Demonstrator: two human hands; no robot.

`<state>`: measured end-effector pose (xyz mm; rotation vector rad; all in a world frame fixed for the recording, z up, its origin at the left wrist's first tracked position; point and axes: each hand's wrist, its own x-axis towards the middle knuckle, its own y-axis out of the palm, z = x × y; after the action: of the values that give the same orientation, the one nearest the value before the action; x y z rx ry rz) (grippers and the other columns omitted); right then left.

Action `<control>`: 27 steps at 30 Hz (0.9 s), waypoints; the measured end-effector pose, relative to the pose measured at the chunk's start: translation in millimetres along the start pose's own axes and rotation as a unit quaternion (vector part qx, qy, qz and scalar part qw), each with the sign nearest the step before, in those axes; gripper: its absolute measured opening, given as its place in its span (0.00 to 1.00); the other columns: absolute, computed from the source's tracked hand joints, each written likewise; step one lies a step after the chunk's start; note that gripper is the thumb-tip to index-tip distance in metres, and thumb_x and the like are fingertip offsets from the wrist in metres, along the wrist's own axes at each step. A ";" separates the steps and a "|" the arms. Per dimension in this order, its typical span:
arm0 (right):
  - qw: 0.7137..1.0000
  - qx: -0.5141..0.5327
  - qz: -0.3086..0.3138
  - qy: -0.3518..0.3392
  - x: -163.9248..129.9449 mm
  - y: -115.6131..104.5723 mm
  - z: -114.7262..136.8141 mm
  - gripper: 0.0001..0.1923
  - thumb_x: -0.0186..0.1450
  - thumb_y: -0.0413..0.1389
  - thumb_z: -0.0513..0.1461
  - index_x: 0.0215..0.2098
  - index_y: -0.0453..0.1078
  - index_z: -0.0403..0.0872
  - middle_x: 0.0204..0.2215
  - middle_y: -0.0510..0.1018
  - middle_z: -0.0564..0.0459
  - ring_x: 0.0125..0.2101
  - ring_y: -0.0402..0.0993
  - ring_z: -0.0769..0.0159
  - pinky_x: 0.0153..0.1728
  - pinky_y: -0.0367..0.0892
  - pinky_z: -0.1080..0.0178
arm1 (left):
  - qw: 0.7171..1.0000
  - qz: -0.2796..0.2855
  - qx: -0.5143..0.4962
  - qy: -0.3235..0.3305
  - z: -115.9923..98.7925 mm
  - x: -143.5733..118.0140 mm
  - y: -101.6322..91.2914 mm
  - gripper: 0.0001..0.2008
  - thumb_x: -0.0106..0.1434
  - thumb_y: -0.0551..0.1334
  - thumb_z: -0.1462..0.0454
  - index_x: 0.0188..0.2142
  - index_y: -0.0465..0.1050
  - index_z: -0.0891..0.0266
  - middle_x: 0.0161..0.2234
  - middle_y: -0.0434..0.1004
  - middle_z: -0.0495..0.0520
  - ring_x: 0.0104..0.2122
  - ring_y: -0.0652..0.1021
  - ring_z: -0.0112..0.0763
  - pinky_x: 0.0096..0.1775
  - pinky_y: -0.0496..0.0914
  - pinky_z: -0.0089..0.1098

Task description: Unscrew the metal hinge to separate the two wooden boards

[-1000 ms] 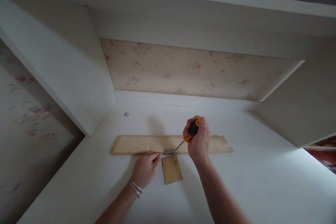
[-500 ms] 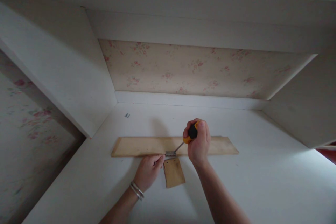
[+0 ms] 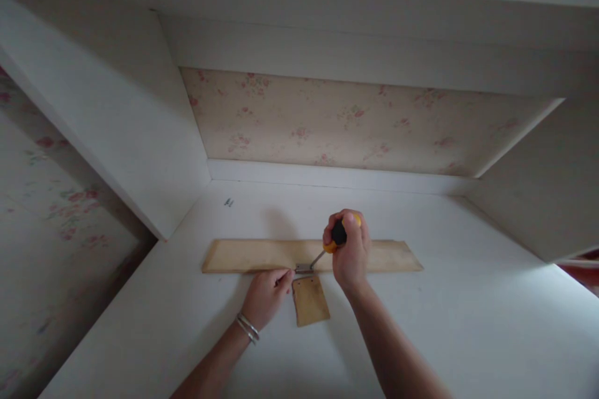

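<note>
1. Gripping a yellow-and-black-handled screwdriver (image 3: 336, 237), the right hand (image 3: 350, 255) is closed around its handle; the steel tip meets a small metal hinge (image 3: 303, 269).
2. Left hand (image 3: 266, 294), two silver bangles (image 3: 248, 328) at the wrist: fingertips pressed down just beside the hinge, grip holding nothing.
3. Long pale wooden strip (image 3: 248, 255), flat on the white surface (image 3: 444, 324).
4. Short tan wooden piece (image 3: 311, 301), joined to the strip at the hinge.
5. Floral wallpaper panel (image 3: 337, 121) behind.
</note>
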<state>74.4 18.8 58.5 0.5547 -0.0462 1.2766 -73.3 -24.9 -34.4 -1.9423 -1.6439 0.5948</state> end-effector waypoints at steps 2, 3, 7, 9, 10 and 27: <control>0.998 -0.042 0.041 0.015 2.3 1.9 1.9 0.10 0.62 0.50 0.45 0.28 0.60 0.48 0.18 0.66 0.61 0.15 0.60 0.74 0.16 0.55 0.68 | 1.000 -0.005 0.013 0.012 1.7 -0.3 0.8 0.23 0.65 0.45 0.54 0.21 0.66 0.62 0.18 0.67 0.48 0.20 0.67 0.25 0.25 0.54 0.26; 0.996 -0.065 0.061 0.024 3.9 3.1 3.1 0.10 0.62 0.50 0.45 0.28 0.60 0.48 0.17 0.65 0.61 0.16 0.60 0.74 0.17 0.56 0.68 | 1.000 -0.009 0.020 0.020 2.9 -0.5 1.4 0.22 0.65 0.46 0.54 0.22 0.67 0.62 0.19 0.68 0.49 0.21 0.68 0.26 0.25 0.54 0.26; 0.986 -0.109 0.111 0.058 8.3 10.8 7.0 0.11 0.59 0.54 0.46 0.27 0.61 0.48 0.16 0.65 0.61 0.17 0.61 0.73 0.18 0.57 0.68 | 0.998 -0.014 0.043 0.034 7.6 -0.8 3.1 0.20 0.65 0.46 0.56 0.24 0.69 0.61 0.20 0.70 0.50 0.21 0.69 0.27 0.26 0.55 0.26; 0.984 -0.111 0.121 0.068 8.2 16.0 6.5 0.12 0.58 0.54 0.47 0.26 0.61 0.48 0.16 0.65 0.61 0.17 0.60 0.73 0.18 0.57 0.69 | 0.998 -0.012 0.049 0.037 9.1 -0.5 2.9 0.20 0.64 0.47 0.56 0.24 0.70 0.62 0.21 0.71 0.51 0.22 0.69 0.27 0.26 0.56 0.26; 0.984 -0.111 0.122 0.071 7.9 18.5 5.3 0.14 0.58 0.54 0.48 0.25 0.60 0.47 0.16 0.64 0.60 0.16 0.60 0.73 0.17 0.56 0.69 | 0.998 -0.012 0.049 0.040 9.6 -0.4 2.6 0.20 0.64 0.47 0.56 0.24 0.70 0.62 0.21 0.72 0.51 0.22 0.70 0.27 0.27 0.56 0.26; 0.708 -0.631 0.317 -0.011 75.5 19.4 54.3 0.24 0.49 0.55 0.59 0.21 0.68 0.46 0.18 0.70 0.52 0.21 0.65 0.65 0.22 0.56 0.64 | 0.998 -0.012 0.024 0.049 14.7 3.5 -0.8 0.22 0.64 0.47 0.55 0.27 0.73 0.63 0.21 0.73 0.53 0.22 0.71 0.28 0.27 0.57 0.27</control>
<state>94.5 67.0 137.9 -0.7286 -1.1405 1.5432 -82.6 -19.8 -45.1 -1.8845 -1.5752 0.5175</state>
